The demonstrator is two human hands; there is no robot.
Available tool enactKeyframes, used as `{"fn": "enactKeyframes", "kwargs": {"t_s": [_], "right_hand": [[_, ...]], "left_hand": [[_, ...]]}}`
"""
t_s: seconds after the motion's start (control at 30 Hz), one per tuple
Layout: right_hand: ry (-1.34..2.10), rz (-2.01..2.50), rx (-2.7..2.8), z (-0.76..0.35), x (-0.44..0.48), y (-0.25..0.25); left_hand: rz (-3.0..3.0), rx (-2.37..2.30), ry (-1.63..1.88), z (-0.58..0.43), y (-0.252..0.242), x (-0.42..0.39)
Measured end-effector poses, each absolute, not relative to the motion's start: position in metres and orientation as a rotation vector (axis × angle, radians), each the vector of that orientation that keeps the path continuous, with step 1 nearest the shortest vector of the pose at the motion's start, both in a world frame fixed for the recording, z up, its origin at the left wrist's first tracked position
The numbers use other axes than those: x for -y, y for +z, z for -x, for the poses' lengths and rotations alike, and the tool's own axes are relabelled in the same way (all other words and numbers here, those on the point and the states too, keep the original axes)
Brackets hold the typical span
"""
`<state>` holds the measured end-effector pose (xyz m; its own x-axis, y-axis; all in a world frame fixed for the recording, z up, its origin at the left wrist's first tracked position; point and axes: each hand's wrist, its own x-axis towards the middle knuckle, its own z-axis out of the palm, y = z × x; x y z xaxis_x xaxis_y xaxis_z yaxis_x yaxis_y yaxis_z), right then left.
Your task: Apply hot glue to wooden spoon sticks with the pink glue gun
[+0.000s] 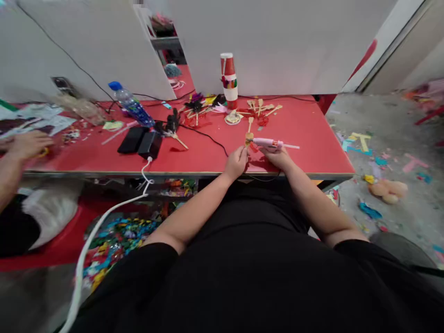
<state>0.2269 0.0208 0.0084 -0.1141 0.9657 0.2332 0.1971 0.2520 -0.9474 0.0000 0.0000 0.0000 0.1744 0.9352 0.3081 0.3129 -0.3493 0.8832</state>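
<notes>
My right hand (277, 157) is wrapped round a pink hot glue gun (265, 142), whose white glue stick pokes out to the right. The gun's nozzle points left at a small tan wooden piece (249, 137). My left hand (237, 162) pinches the lower end of that piece near the table's front edge. A bit of red material (254, 148) shows between the hands. Just beyond lies another small wooden stick piece (250, 124), close to the one I hold. Which exact shape the held piece has is too small to tell.
On the red table (305, 138) stand a red-and-white tube (229, 83) and a small dish (233, 118), with several wooden pieces and feathers around. Further left are a blue-capped bottle (133, 106), a black box (150, 144) and another person's hand (31, 145). A white cable (104, 217) hangs in front.
</notes>
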Motion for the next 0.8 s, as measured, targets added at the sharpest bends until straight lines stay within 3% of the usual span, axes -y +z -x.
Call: {"fn": "enactKeyframes", "kwargs": {"t_s": [0.17, 0.4, 0.8], "right_hand": [[1.099, 1.399, 1.473, -0.224, -0.005, 0.005], [1.365, 1.092, 1.383, -0.231, -0.007, 0.013], [1.195, 1.171, 1.476, -0.224, 0.002, 0.016]], "left_hand": [[-1.790, -1.114, 1.211, 0.009, -0.004, -0.001], [-1.811, -1.135, 1.180, 0.015, -0.002, -0.003], [-1.891, -1.181, 1.147, 0.017, 0.001, 0.000]]}}
